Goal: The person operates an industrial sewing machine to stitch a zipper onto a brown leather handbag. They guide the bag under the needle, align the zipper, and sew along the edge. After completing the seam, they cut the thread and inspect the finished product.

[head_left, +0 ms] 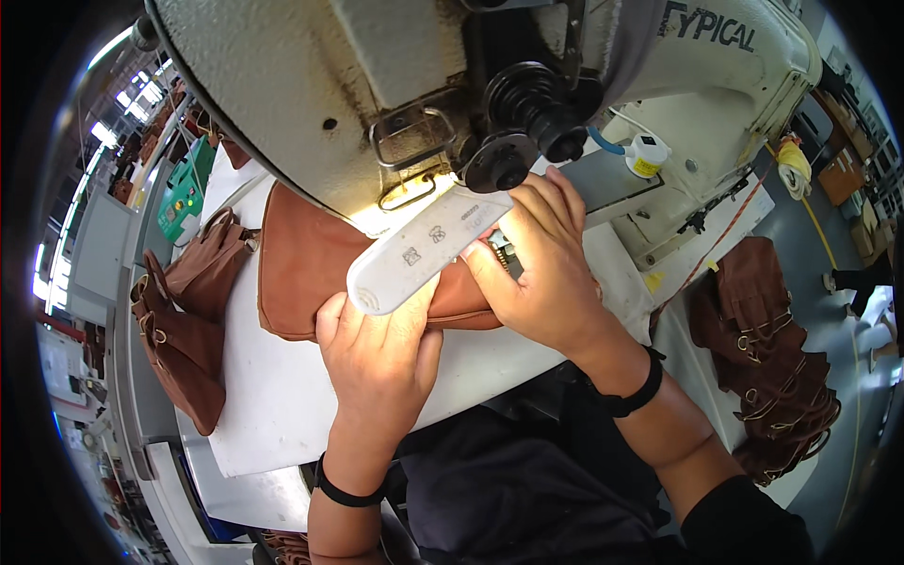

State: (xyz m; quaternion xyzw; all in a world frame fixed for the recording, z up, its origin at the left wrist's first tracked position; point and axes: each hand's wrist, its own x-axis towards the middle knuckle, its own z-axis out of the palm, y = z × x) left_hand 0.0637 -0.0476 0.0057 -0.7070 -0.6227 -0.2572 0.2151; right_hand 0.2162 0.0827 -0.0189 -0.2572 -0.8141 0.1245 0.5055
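A brown leather bag [301, 254] lies beneath the head of a beige sewing machine [282, 104]. At its near edge my left hand [381, 363] grips the leather, with some fingertips hidden behind a white elongated lamp bar [428, 250]. My right hand [546, 273] closes on the bag further right, close to the machine's presser area. Its thumb points toward a small metal part [504, 250], perhaps a zipper, seen beside the lamp bar. The exact sewing point is covered by the lamp bar and my right hand.
More brown leather bags [184, 330] stand on the left of the white table [471, 372]. To the right hangs a pile of brown bags with metal rings [767, 367]. A small bottle with a blue nozzle [647, 153] sits on the machine bed. A person's legs [866, 282] show at the far right.
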